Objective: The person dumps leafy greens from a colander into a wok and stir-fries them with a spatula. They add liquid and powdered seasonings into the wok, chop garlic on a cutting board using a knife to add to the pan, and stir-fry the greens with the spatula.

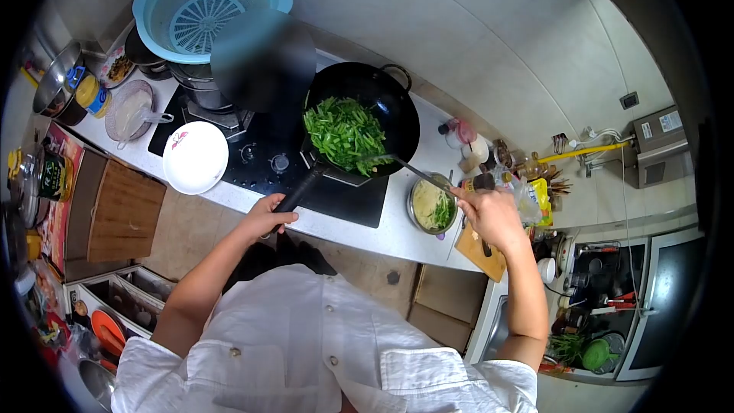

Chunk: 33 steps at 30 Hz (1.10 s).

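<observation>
Shirt, wok handle diagonally near-left.

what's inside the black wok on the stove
Chopped leafy greens are heaped inside the black round wok, with the tip of a long-handled metal utensil among them. The wok's bottom beneath the heap is covered, so anything there can't be seen.

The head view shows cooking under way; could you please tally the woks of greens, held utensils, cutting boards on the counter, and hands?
Wok of greens: 1
Held utensil: 1
Cutting board: 1
Hands, left and right: 2
Total: 5
</observation>
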{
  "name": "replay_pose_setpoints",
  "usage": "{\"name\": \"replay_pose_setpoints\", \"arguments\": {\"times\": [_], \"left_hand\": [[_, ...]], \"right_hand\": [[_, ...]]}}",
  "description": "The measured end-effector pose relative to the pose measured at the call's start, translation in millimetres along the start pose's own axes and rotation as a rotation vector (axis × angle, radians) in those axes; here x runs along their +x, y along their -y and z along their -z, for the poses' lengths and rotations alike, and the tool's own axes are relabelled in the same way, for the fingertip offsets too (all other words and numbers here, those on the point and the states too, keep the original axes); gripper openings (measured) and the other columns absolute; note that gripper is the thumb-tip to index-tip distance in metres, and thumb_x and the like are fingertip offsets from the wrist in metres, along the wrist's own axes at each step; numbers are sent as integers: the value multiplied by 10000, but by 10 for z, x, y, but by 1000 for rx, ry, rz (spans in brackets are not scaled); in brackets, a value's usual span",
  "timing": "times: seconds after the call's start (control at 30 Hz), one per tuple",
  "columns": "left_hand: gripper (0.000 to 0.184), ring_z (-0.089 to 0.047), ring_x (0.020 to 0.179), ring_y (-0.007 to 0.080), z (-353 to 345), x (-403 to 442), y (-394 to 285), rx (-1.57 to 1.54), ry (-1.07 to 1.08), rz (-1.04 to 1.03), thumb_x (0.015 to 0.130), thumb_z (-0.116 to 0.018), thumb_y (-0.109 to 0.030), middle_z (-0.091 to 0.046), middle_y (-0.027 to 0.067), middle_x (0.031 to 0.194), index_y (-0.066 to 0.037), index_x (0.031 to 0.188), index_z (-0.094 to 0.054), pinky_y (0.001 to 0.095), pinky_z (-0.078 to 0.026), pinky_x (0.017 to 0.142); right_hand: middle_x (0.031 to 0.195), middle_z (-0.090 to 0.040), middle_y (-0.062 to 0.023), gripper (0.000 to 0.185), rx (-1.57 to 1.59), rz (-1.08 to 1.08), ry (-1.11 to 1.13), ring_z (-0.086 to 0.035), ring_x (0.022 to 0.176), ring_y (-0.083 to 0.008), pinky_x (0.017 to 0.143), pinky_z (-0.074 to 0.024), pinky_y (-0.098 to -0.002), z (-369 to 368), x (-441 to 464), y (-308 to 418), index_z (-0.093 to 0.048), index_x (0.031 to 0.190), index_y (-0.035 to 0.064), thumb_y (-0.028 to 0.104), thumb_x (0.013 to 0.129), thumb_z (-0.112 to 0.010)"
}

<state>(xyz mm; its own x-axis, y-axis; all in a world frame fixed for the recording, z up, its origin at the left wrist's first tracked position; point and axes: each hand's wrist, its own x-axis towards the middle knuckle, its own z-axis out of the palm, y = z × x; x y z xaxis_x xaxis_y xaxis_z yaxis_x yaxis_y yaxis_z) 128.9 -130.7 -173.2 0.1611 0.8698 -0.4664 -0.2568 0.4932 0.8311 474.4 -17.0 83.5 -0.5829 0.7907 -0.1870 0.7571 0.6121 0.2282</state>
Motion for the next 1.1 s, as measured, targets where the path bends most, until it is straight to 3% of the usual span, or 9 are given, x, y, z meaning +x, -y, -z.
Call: {"name": "replay_pose_setpoints", "arguments": {"times": [0.1,0.33,0.43,0.67,0.73,0.83,0.93,1.03,1.1], "left_hand": [[267,-501,495,73,20,27,32,16,18,5,768,-729,-141,-542,-1,696,-50,950,-556,201,-415,478],[315,-539,587,61,52,-66,49,11,-16,-2,839,-669,-232,-586,-2,728,-39,1061,-557,191,-394,521],[452,-589,683,83,241,-173,277,-23,-44,-44,895,-589,-346,-620,29,867,-23,1203,-515,201,-435,589],[405,-586,696,80,274,-547,323,-99,-45,28,909,-571,-329,-630,31,899,-39,1187,-520,191,-434,633],[388,-579,689,79,221,-545,296,-57,30,-37,906,-575,-331,-633,28,902,-47,1166,-528,190,-437,639],[340,-573,681,69,191,-477,261,-28,18,-37,905,-584,-306,-637,25,894,-54,1129,-544,189,-445,643],[317,-573,682,66,250,-429,289,-8,29,-18,905,-590,-280,-642,25,887,-51,1121,-547,192,-456,643],[317,-577,688,70,253,-401,309,-20,45,-12,901,-599,-272,-647,29,883,-47,1119,-549,200,-464,643],[318,-579,690,71,272,-385,309,-26,37,-8,900,-602,-268,-650,32,883,-46,1121,-548,201,-467,642]], "right_hand": [[689,-649,-145,252,-46,-12,119,-643,669,-282,644,-474,-428,-87,149,205,-687,1060,172,292,885,-552],[750,-666,-135,239,110,-165,-67,-644,705,-315,740,-504,-395,-323,852,76,-673,1050,113,225,872,-559],[748,-661,-111,236,-155,167,-108,-648,708,-282,763,-481,-363,191,890,97,-673,1024,95,160,811,-593],[665,-569,-38,296,-462,854,-103,-589,629,-161,694,-419,-303,415,1327,666,-652,974,89,95,684,-592],[651,-562,-48,284,-497,784,-218,-583,611,-173,657,-412,-317,126,1455,859,-650,957,82,87,682,-580],[666,-631,-61,57,-429,549,-255,-637,677,-207,683,-436,-321,4,1577,968,-628,715,90,127,732,-589],[758,-677,-103,109,-278,226,-100,-668,767,-245,664,-462,-359,132,1512,770,-683,777,115,87,707,-604],[735,-672,-100,131,-178,155,-124,-670,752,-248,654,-473,-388,389,1188,642,-691,781,126,76,690,-612],[759,-661,-85,352,-263,207,6,-646,712,-262,676,-462,-393,524,1017,701,-706,983,131,39,669,-579]]}}
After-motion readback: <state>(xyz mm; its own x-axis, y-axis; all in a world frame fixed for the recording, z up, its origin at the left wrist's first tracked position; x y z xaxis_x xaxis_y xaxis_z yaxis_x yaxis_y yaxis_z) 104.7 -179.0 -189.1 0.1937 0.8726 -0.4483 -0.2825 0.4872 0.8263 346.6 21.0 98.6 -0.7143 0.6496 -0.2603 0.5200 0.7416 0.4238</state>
